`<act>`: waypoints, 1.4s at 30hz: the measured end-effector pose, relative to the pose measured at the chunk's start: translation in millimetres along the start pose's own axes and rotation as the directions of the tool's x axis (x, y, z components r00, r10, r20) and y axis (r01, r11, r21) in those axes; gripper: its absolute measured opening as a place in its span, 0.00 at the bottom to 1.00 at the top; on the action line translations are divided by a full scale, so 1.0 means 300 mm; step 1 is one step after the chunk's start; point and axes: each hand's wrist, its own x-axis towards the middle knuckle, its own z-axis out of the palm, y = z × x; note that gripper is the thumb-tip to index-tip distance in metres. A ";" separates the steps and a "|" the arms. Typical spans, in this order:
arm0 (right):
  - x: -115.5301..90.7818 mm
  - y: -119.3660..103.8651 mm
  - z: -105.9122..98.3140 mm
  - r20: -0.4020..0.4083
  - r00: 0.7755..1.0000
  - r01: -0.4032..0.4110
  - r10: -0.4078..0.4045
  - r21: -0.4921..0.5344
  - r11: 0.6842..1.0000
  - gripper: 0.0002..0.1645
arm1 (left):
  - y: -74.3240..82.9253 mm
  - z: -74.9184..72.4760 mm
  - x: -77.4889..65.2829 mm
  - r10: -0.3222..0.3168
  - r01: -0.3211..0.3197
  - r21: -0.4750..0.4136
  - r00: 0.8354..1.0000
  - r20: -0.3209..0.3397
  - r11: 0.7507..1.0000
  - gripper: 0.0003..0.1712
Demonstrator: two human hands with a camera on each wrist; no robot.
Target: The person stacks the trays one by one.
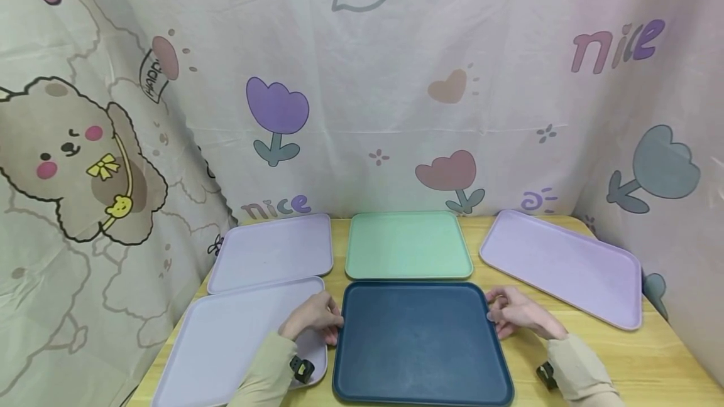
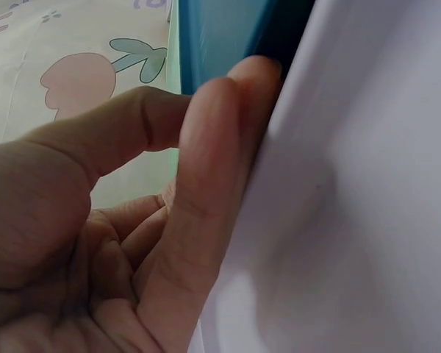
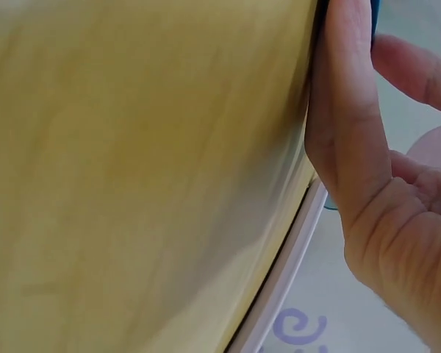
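Observation:
A dark blue rectangular tray (image 1: 423, 341) lies at the front middle of the table, a person's hands at its two short sides. The left hand (image 1: 318, 318) pinches the tray's left edge between thumb and fingers, over the neighbouring pale lilac tray (image 1: 243, 338). In the left wrist view its fingertips (image 2: 209, 121) meet the blue rim beside the lilac tray's edge. On the opposite side, the right hand (image 1: 513, 314) grips the right edge. The right wrist view has its fingers (image 3: 353, 95) low along the rim near the wooden tabletop, the thumb on the other side.
Behind the blue tray sits a mint green tray (image 1: 408, 245). Another pale lilac tray (image 1: 274, 251) is at the back left, and a purple tray (image 1: 565, 265) lies at an angle on the right. A printed curtain (image 1: 367, 80) hangs around the wooden table (image 1: 639, 363).

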 end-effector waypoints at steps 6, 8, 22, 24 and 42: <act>0.007 -0.007 0.008 -0.018 1.000 -0.009 0.009 -0.026 1.000 0.28 | 0.001 -0.004 0.002 0.000 0.000 0.009 1.000 0.002 1.000 0.04; 0.010 -0.009 0.011 -0.019 1.000 -0.007 0.007 -0.027 1.000 0.28 | 0.003 -0.007 0.001 -0.009 0.009 0.010 1.000 0.000 1.000 0.04; 0.004 -0.006 0.015 -0.028 1.000 -0.006 0.005 -0.021 1.000 0.27 | 0.002 -0.005 0.006 -0.031 0.031 0.042 0.999 -0.014 0.999 0.04; 0.003 -0.005 0.014 -0.029 1.000 -0.006 0.006 -0.023 1.000 0.27 | 0.001 -0.004 0.008 -0.030 0.030 0.027 1.000 -0.006 0.999 0.04; 0.002 -0.005 0.010 -0.009 1.000 0.025 -0.025 -0.024 0.999 0.27 | -0.005 -0.001 0.002 -0.051 0.051 -0.036 0.999 0.010 0.998 0.04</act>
